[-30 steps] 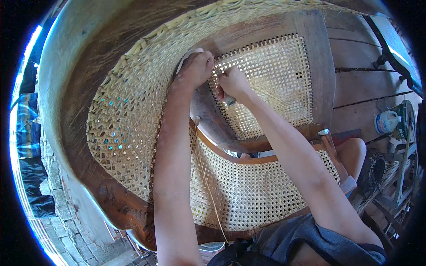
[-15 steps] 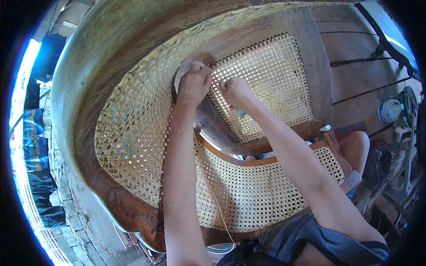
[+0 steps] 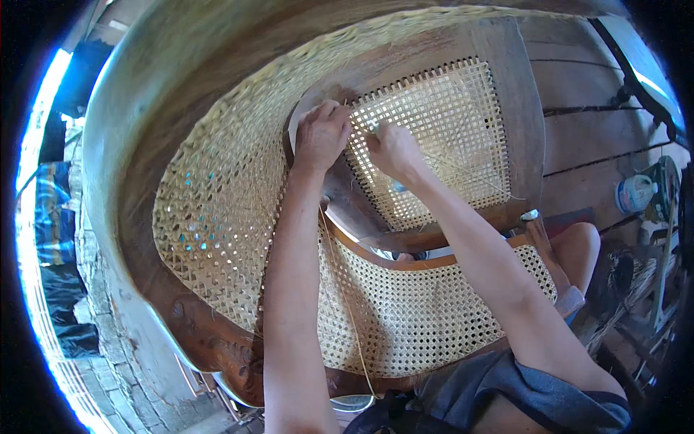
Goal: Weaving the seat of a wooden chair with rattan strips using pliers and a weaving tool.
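A wooden chair seat frame (image 3: 517, 108) holds a panel of woven cane (image 3: 448, 108), laced through holes along its edges. My left hand (image 3: 323, 137) rests at the panel's left edge, fingers curled together over the wood; whatever they pinch is hidden. Just right of it, over the cane, my right hand (image 3: 395, 153) is closed in a fist. A small blue patch shows below that fist, but I cannot tell whether it belongs to something held. Loose cane strands (image 3: 470, 173) cross the panel's lower right part.
Curved woven cane backing (image 3: 210, 195) surrounds the seat on the left, within a large wooden frame (image 3: 123, 166). Nearer me lies another cane panel (image 3: 426, 318) with a long loose strand (image 3: 352, 318). A plastic jug (image 3: 636, 194) stands at right. Someone's bare knee (image 3: 580, 249) shows at right.
My right hand has moved slightly right and down, away from my left hand. The left hand stays at the panel's edge, its fingers slightly shifted. The view has shifted a little.
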### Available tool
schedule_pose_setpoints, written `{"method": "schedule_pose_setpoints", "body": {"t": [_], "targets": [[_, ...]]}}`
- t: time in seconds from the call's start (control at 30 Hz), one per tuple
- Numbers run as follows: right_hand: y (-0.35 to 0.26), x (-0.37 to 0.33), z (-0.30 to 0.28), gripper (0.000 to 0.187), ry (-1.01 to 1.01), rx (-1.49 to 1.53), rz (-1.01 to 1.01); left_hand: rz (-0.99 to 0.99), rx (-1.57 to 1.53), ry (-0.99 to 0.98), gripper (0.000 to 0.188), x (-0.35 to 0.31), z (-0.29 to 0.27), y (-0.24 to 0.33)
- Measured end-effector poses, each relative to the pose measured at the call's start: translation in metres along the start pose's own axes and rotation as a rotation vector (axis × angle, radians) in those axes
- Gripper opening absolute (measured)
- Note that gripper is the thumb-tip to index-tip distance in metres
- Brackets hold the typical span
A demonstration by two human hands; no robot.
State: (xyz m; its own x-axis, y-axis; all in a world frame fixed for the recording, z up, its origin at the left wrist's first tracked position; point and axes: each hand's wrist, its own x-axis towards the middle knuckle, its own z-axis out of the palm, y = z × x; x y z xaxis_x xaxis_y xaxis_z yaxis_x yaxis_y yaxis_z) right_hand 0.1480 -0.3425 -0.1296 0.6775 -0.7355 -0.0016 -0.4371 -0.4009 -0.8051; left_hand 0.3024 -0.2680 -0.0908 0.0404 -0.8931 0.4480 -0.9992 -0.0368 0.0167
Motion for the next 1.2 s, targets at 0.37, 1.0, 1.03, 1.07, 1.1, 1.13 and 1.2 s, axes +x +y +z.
{"method": "schedule_pose_setpoints", "body": {"t": [0.37, 1.0, 1.03, 1.07, 1.1, 1.13, 1.2], "targets": [[0.02, -0.034, -0.041, 0.017, -0.024, 0.032, -0.122, -0.408, 0.291, -0.108, 0.016, 0.008, -0.02, 0.018], [0.01, 0.003, -0.026, 0.025, -0.216, -0.316, -0.427, -0.488, 0.483, -0.549, 0.025, 0.034, -0.052, 0.038], [0.013, 0.004, -0.026, 0.025, -0.217, -0.313, -0.426, -0.487, 0.485, -0.552, 0.025, 0.038, -0.053, 0.04], [0.016, 0.004, -0.026, 0.026, -0.214, -0.265, -0.407, -0.506, 0.513, -0.561, 0.024, 0.043, -0.056, 0.044], [0.017, 0.004, -0.026, 0.027, -0.212, -0.218, -0.389, -0.526, 0.542, -0.569, 0.023, 0.046, -0.057, 0.046], [0.018, 0.005, -0.026, 0.029, -0.221, -0.252, -0.393, -0.524, 0.547, -0.574, 0.023, 0.044, -0.057, 0.046], [0.023, 0.008, -0.023, 0.029, -0.209, -0.249, -0.381, -0.421, 0.6, -0.527, 0.023, 0.042, -0.052, 0.042]]}}
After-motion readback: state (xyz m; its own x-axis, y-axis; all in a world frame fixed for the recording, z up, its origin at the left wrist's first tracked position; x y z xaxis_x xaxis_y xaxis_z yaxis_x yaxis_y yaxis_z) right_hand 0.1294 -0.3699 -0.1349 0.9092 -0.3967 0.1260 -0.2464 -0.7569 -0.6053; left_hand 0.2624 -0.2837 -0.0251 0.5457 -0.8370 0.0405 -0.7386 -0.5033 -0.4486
